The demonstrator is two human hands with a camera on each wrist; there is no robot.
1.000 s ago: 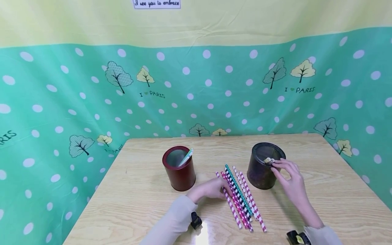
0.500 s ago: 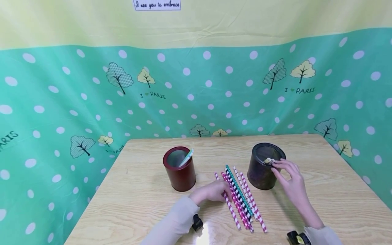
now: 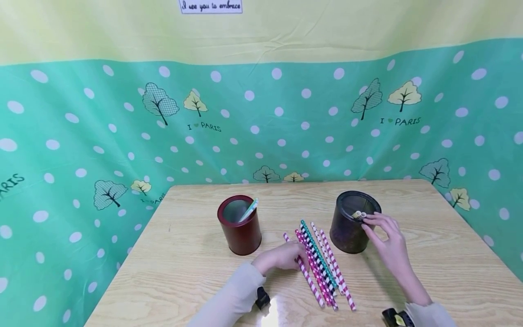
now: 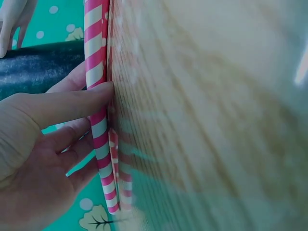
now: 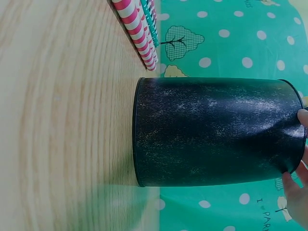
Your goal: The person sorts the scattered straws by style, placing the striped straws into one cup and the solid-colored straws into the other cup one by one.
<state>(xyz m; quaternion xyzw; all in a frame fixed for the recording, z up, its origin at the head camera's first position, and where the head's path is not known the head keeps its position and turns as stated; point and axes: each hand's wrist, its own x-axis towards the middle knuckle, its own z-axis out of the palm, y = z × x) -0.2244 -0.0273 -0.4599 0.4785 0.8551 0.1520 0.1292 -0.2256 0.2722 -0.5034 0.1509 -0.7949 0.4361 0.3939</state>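
Slightly turning since the earlier frame is the leftmost striped straw (image 3: 312, 284), far end shifting left, near end right. The left hand (image 3: 286, 255) is pinching it between thumb and fingers, down at the table (image 3: 184, 272). Its long axis is running far-left to near-right, the loose straws (image 3: 320, 257) lying just right of it, the black can (image 3: 347, 234) standing farther right. The right hand (image 3: 390, 240) is holding that can's rim, well apart from the striped straw; the left hand is sitting nearer
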